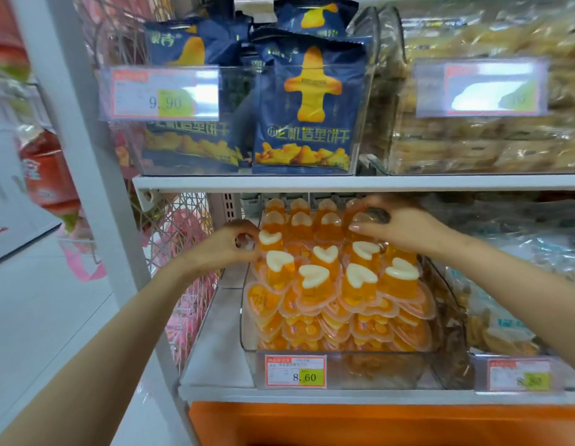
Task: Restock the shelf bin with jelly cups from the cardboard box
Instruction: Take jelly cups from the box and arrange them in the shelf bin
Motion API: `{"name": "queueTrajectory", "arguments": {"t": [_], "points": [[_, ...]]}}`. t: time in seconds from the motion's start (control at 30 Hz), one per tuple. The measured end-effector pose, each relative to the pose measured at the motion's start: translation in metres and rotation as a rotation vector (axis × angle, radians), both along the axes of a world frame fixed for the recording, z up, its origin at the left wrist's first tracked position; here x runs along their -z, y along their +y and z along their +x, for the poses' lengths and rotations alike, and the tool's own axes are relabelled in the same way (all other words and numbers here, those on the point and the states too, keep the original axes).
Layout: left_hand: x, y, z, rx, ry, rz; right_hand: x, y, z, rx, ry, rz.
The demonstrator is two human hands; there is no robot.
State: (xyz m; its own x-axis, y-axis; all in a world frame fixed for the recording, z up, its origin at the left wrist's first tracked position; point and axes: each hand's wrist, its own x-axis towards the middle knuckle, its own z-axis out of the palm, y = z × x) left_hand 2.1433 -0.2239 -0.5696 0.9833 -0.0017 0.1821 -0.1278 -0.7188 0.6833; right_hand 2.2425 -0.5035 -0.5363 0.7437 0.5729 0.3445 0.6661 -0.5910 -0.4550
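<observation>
Orange heart-shaped plastic jelly cups (315, 278) with white heart centres: stacked in layers inside clear plastic shelf bin (243, 320). Pile rises above the bin's front wall. Top layer stands upright in rows running to the back.

Right hand (398, 226): reaches in over the back-right of the pile. Thumb and fingers are curled round 1 rear jelly cup (360, 218), gripping it from above.

Left hand (226, 244): at the back-left edge of the pile. Fingers and thumb are curled into a ring, touching the leftmost cup of that row. Cannot tell whether it actually holds a cup.

Bin sits on the white lower shelf (212, 349), with bare shelf to its left. Red-bordered price tag (295, 371) on the bin front reads 8.60.

To the right is a neighbouring clear bin (517, 375) of blurred wrapped snacks, with its own price tag.

Upper white shelf (344, 181) carries a clear bin of dark blue biscuit bags (304, 107) printed with a yellow aeroplane shape, tag 9.90 (164, 93). Beside it on the right is a bin of beige packaged snacks (472, 143).

Pink wire basket (183, 252) hangs left of the lower shelf. Orange panel (376, 423) runs below the shelf edge.
</observation>
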Motion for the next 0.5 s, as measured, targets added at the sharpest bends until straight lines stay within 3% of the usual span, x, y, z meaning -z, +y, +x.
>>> {"name": "queueTrajectory", "arguments": {"t": [0.5], "points": [[-0.013, -0.017, -0.010, -0.108, -0.009, 0.051, 0.011, -0.030, -0.038, -0.035, -0.034, 0.137]]}}
